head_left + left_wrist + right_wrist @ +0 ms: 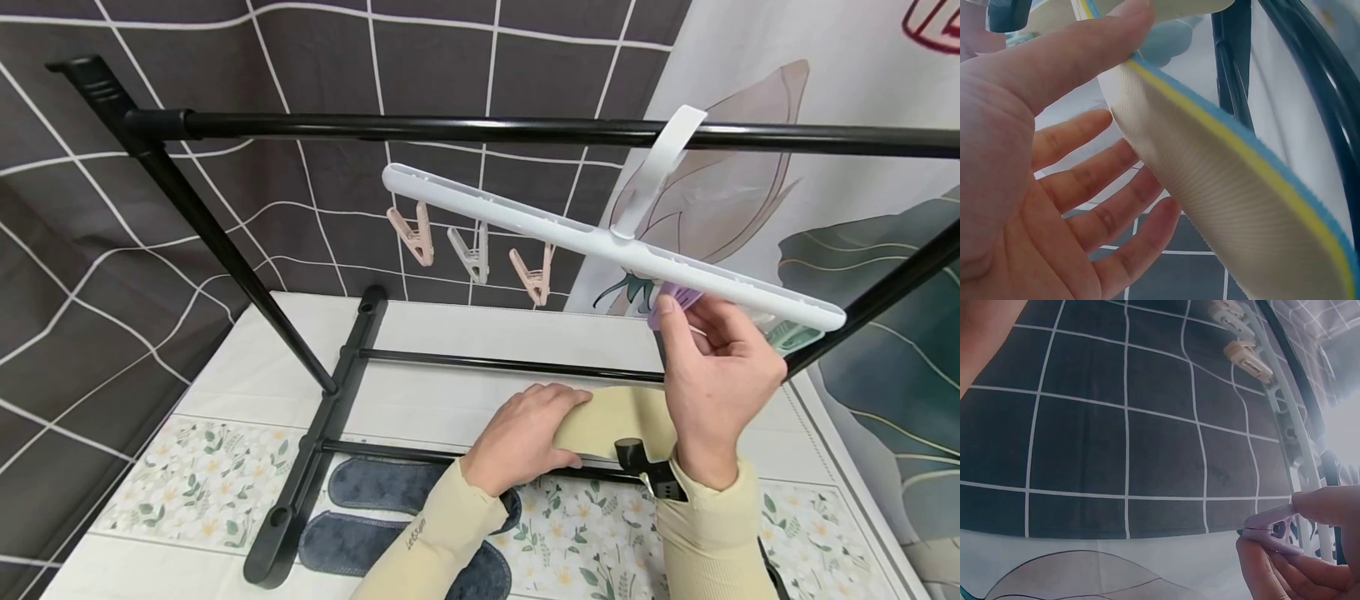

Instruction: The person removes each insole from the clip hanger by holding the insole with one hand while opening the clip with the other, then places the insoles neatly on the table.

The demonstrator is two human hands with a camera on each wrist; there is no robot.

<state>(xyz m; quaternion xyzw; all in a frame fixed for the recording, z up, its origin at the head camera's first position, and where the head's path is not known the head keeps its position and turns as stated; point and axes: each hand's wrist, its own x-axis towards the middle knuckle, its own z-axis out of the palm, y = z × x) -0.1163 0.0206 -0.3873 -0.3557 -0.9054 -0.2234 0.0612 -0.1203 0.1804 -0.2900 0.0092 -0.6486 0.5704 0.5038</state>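
Note:
My left hand (521, 437) holds a pale yellow insole (611, 421) by its edge, thumb on one side and fingers on the other. The left wrist view shows the insole's ribbed beige face (1210, 187) and its blue and yellow layered rim. Higher up, my right hand (720, 375) pinches a purple clothespin (1272, 517) between thumb and fingers, under the right part of a white clip hanger (517, 218). The hanger slants down to the right. Two pink clothespins (416, 237) and a grey one (472, 254) hang along its left part; a green one (795, 335) is at its right end.
A black rack's top bar (450, 127) bears the hanger's hook (663, 158). Its lower bars (510, 364) and foot (322, 458) stand over white and floral flooring. Dark blue slippers (386, 483) lie below my left arm. Dark grid cloth (315, 75) covers the back.

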